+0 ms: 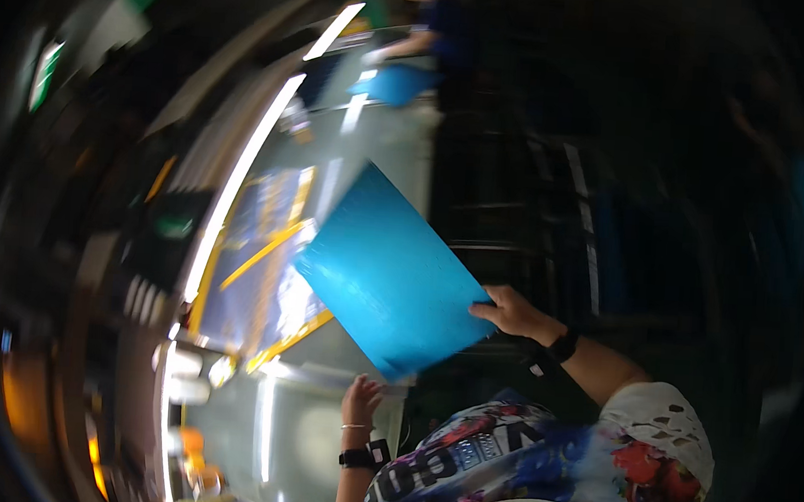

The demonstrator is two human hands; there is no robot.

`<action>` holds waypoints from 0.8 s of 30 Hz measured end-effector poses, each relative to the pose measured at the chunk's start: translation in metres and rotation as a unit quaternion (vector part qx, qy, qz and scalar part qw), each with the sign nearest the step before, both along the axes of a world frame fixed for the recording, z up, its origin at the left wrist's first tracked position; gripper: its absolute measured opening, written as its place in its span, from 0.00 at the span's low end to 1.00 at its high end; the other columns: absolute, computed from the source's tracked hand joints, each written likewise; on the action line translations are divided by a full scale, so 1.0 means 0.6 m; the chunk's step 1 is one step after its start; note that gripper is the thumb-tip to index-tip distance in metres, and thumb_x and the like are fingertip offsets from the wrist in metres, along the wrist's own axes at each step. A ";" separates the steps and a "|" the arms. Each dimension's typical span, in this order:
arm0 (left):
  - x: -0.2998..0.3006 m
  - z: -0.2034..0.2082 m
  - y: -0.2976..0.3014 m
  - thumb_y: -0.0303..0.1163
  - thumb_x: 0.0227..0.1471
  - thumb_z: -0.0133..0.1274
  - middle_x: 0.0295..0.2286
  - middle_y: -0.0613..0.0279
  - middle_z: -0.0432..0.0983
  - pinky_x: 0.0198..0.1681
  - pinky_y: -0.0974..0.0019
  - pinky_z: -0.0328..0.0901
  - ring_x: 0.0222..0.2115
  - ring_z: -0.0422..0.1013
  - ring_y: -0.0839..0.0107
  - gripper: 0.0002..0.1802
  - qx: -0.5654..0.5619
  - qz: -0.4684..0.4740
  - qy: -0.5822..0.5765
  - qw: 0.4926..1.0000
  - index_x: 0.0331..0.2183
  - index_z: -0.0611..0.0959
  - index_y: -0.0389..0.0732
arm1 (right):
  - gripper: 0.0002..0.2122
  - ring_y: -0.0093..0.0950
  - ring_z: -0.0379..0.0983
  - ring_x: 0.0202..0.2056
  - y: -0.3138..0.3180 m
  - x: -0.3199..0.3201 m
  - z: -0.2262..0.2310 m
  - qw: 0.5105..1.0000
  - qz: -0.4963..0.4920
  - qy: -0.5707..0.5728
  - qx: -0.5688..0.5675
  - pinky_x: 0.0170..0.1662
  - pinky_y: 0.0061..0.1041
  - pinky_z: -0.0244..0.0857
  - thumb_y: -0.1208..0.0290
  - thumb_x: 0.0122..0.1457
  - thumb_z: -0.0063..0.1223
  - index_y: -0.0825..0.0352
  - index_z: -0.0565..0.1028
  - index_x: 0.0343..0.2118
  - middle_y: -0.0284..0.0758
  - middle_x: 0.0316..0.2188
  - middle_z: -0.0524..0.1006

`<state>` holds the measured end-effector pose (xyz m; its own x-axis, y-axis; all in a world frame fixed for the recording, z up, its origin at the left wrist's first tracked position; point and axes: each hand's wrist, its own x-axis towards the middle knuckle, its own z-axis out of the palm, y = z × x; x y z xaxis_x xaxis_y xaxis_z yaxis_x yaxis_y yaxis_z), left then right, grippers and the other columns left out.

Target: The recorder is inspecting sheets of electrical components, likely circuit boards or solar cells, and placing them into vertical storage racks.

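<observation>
A flat, glossy blue rectangular sheet (391,273) is held up at a slant in front of me. My right hand (509,311) pinches its right-hand edge, thumb on the upper face and the other fingers behind. Just below the sheet's lowest corner is my left hand (363,398), with a small gap between them. Its fingers are loosely bent and apart, and nothing shows in them. Both wrists wear dark bands.
A grey-green worktable (317,430) runs away from me, with a yellow-edged frame (263,261) on it. Farther off, a person in dark clothing (447,33) handles another blue sheet (394,84). Dark racks (514,221) stand to the right. Much is motion-blurred.
</observation>
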<state>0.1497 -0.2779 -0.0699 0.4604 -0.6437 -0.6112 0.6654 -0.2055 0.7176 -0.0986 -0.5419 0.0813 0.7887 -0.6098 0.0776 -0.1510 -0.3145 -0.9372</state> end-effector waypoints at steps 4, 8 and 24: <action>-0.017 -0.007 -0.065 0.41 0.50 0.48 0.36 0.58 0.72 0.31 0.68 0.65 0.34 0.70 0.68 0.21 0.031 -0.103 -0.109 0.988 0.44 0.71 0.42 | 0.14 0.24 0.71 0.27 0.055 -0.190 0.136 0.956 -0.251 0.084 -0.127 0.30 0.22 0.64 0.68 0.54 0.48 0.70 0.69 0.42 0.42 0.29 0.76; -0.032 -0.017 -0.087 0.34 0.48 0.51 0.31 0.60 0.73 0.25 0.74 0.65 0.29 0.71 0.74 0.19 0.045 -0.180 -0.204 0.961 0.43 0.71 0.38 | 0.18 0.34 0.74 0.31 0.105 -0.360 0.227 0.767 -0.526 0.094 -0.354 0.34 0.26 0.65 0.65 0.55 0.47 0.75 0.67 0.42 0.47 0.30 0.75; 0.008 -0.035 0.030 0.32 0.47 0.50 0.23 0.63 0.69 0.14 0.72 0.60 0.20 0.68 0.74 0.20 0.193 -0.155 -0.194 0.949 0.43 0.68 0.38 | 0.19 0.46 0.71 0.31 0.054 -0.562 0.108 0.736 -0.584 0.284 -0.190 0.36 0.38 0.64 0.67 0.52 0.47 0.77 0.67 0.43 0.53 0.25 0.73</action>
